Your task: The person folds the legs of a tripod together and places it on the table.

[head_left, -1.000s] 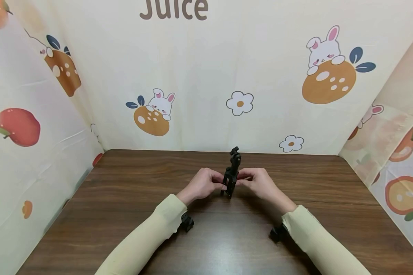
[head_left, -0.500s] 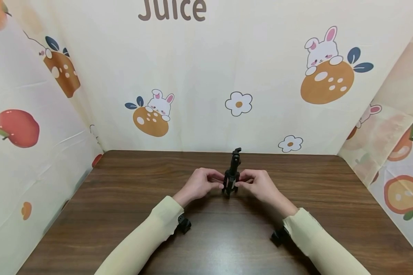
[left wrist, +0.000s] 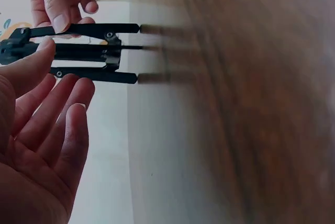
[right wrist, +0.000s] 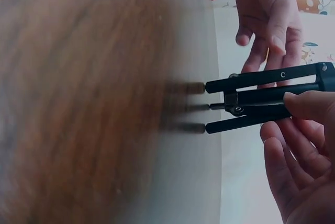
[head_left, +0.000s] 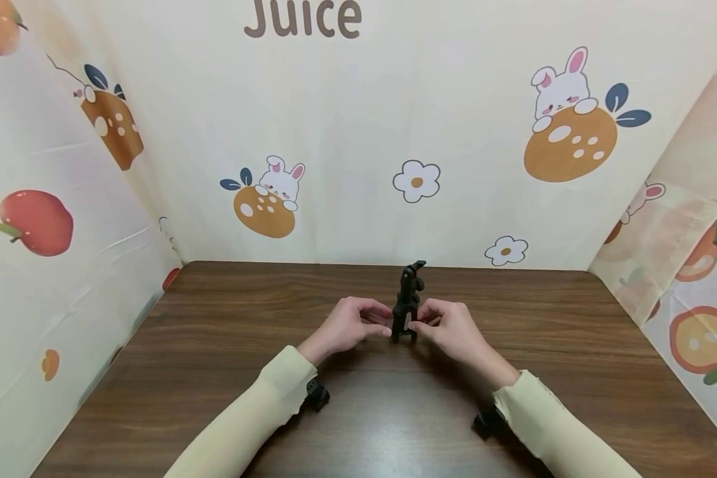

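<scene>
A small black tripod stands upright on the wooden table, its short legs slightly spread. My right hand pinches a leg from the right; in the right wrist view its thumb lies along the black leg, other fingers below. At the tripod's left side is my left hand, fingers relaxed; its fingertips reach the leg in the left wrist view. The right wrist view shows the left thumb apart from the leg. The tripod's head leans to the right.
The brown wood-grain table ends at a pale printed curtain behind, with more curtain at both sides. Black wrist cameras are strapped below both cream sleeves.
The tripod has turned about its upright axis, its top now pointing right, and has shifted slightly right. Both hands stay beside it; the left thumb has come away from the leg.
</scene>
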Tool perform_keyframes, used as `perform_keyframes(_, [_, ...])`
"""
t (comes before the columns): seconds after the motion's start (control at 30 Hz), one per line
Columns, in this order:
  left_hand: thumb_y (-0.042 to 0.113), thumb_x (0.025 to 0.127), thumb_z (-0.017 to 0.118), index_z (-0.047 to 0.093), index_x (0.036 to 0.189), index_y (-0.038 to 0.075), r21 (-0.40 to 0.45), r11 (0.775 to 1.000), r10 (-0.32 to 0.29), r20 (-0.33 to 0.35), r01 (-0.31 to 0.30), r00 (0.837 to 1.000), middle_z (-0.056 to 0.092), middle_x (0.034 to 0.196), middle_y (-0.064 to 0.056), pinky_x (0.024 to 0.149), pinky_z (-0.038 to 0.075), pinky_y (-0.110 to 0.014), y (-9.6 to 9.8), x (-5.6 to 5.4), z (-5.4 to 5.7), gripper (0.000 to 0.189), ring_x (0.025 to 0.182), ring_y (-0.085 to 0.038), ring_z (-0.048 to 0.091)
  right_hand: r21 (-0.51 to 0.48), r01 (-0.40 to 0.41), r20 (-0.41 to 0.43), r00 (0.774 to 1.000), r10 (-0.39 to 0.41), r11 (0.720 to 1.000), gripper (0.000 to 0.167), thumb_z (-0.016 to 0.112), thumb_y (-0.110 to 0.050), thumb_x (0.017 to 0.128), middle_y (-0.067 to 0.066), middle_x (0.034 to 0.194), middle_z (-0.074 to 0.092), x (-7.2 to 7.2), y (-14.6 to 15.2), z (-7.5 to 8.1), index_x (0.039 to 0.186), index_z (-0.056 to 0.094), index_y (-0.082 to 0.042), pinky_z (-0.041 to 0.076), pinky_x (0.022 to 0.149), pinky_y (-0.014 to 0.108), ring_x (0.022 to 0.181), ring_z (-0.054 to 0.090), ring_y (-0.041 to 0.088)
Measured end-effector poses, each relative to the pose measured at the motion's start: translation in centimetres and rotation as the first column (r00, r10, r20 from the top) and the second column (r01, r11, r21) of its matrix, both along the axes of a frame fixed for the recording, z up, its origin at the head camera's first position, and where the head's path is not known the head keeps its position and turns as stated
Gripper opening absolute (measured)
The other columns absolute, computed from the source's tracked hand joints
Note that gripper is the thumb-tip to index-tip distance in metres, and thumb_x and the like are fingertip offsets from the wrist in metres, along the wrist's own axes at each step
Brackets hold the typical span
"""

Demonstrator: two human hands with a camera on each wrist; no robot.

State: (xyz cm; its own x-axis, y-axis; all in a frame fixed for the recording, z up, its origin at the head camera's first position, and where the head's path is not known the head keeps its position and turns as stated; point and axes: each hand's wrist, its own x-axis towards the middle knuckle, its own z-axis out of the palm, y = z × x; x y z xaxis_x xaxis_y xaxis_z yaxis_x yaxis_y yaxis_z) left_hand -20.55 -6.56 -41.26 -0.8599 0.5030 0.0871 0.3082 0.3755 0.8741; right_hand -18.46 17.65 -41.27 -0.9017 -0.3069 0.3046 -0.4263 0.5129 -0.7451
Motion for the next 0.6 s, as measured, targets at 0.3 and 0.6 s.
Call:
perform_keyframes(0.3, [0.018, 0.084, 0.082, 0.074, 0.106, 0.014, 0.01, 1.0, 0.024, -0.031, -0.024, 0.999, 0.072, 0.096, 0.007, 0.079, 0.054, -0.029, 0.9, -0.2, -0.1, 0.023, 0.087, -0.007, 0.068, -0.006, -0.011, -0.026, 1.0, 0.01, 1.0, 0.017, 0.082, -0.013, 0.083, -0.01, 0.075, 0.067, 0.3, -0.3, -0.3, 0.078, 0.067, -0.018, 0.055, 0.066, 0.029, 0.071, 0.064, 0.01])
perform_keyframes(0.6, [0.016, 0.084, 0.082, 0.075, 0.101, 0.012, 0.009, 0.998, 0.059, -0.071, -0.058, 0.996, 0.073, 0.09, 0.006, 0.072, 0.054, -0.027, 1.4, -0.2, 0.0, 0.019, 0.08, -0.006, 0.069, 0.003, -0.036, 0.006, 0.999, 0.036, 0.999, 0.012, 0.083, -0.015, 0.083, -0.009, 0.078, 0.069, 0.1, -0.1, -0.4, 0.083, 0.071, -0.016, 0.055, 0.068, 0.03, 0.074, 0.065, 0.01])
